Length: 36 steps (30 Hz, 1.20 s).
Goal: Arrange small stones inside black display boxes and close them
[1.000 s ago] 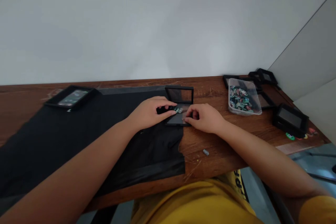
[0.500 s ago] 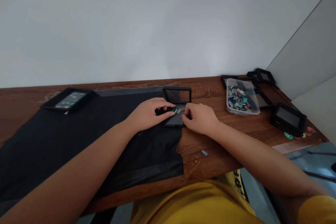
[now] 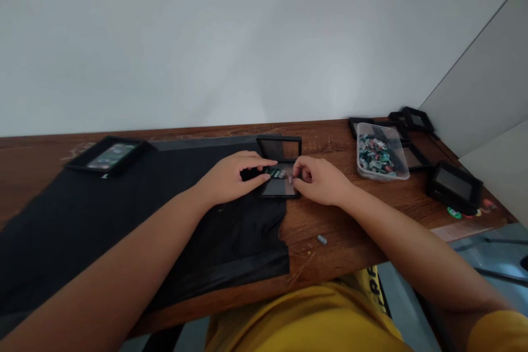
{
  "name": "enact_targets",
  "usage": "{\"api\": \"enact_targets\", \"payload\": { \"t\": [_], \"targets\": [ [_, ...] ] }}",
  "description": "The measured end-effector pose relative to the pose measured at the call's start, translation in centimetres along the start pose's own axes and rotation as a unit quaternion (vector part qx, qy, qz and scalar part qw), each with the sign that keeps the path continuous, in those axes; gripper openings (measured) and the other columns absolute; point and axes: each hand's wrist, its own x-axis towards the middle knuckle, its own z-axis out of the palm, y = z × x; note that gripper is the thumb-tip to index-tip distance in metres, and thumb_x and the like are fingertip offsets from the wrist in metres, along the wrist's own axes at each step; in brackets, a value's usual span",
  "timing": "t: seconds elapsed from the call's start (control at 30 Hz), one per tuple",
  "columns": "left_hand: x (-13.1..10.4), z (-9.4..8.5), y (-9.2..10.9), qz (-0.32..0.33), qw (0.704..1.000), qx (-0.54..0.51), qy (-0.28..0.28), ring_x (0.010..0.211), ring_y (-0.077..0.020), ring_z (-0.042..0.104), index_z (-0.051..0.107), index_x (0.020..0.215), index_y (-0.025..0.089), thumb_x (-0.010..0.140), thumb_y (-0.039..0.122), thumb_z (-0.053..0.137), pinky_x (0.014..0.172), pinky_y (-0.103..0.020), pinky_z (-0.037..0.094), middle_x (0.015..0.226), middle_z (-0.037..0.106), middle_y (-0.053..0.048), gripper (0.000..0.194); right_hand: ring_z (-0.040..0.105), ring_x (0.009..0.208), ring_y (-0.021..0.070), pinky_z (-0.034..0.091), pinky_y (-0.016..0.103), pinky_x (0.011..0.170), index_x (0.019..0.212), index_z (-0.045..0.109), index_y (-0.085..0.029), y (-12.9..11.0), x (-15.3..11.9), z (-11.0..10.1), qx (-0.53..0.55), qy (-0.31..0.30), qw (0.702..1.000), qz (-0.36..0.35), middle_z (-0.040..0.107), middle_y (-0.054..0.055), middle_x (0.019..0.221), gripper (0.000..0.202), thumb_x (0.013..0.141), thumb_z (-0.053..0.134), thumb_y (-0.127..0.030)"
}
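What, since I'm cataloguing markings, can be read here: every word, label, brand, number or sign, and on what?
"R": among large black letters on the yellow fabric below the table edge; the rest is unclear.
Green piece, far right: pale mark, too small to read.
Loose pieces in the clear container: too small and blurred.
Small pieces in the open black case: unreadable.

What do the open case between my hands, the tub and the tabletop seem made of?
Open case: probably plastic, by its even, dull black rim. Tub: likely glossy clear plastic; the pieces show through its wall. Tabletop: wood or printed laminate, satin, by its brown grain.
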Motion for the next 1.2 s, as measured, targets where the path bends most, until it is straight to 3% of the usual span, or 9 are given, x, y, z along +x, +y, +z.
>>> {"api": "enact_targets", "payload": {
  "t": [0.23,0.4,1.2],
  "targets": [
    [0.1,-0.1,-0.6,-0.025,1.0,-0.007,-0.01,0.085,-0.0208,0.065,0.078,0.124,0.025,0.099,0.047,0.046,0.074,-0.031,0.051,0.098,0.073,-0.007,0.046,0.053,0.063,0.0135,0.031,0.027,0.062,0.103,0.066,-0.019,0.5,0.3,0.2,-0.003,-0.014,1.0,-0.013,0.061,-0.005,0.069,0.019,0.084,0.064,-0.016],
    [0.2,0.0,-0.6,-0.041,0.999,-0.009,-0.027,0.072,-0.0181,0.059,0.078,0.123,0.025,0.097,0.056,0.05,0.063,-0.028,0.046,0.088,0.069,-0.005,0.049,0.054,0.065,0.0139,0.03,0.027,0.061,0.102,0.068,-0.021,0.3,0.3,0.3,-0.026,-0.024,0.999,-0.003,0.064,-0.003,0.071,0.015,0.088,0.066,-0.021],
    [0.3,0.0,0.4,-0.102,0.994,0.002,-0.041,0.064,-0.0163,0.052,0.081,0.113,0.024,0.085,0.065,0.06,0.06,-0.028,0.039,0.073,0.064,0.0,0.054,0.057,0.068,0.0138,0.031,0.027,0.063,0.111,0.071,-0.021,0.2,0.3,0.2,-0.028,-0.004,0.999,0.019,0.067,-0.003,0.076,0.023,0.089,0.072,-0.028]
  ]
}}
